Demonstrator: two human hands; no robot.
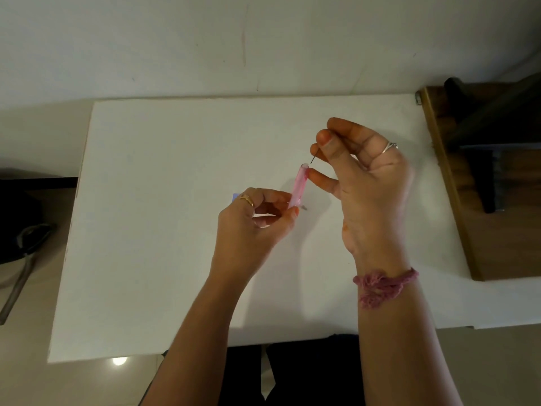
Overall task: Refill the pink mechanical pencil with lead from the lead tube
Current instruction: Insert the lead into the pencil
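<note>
A white desk [175, 230] stands against a pale, scuffed wall [205, 39]; dark wooden furniture [497, 200] sits just right, over glossy light floor [29, 361].

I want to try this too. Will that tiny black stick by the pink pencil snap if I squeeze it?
Probably, yes. The lead looks hair-thin, so it likely breaks under any bending or hard squeeze. The right hand only pinches it at its fingertips. It seems very light too, and being round, it might roll away on the white board.
</note>
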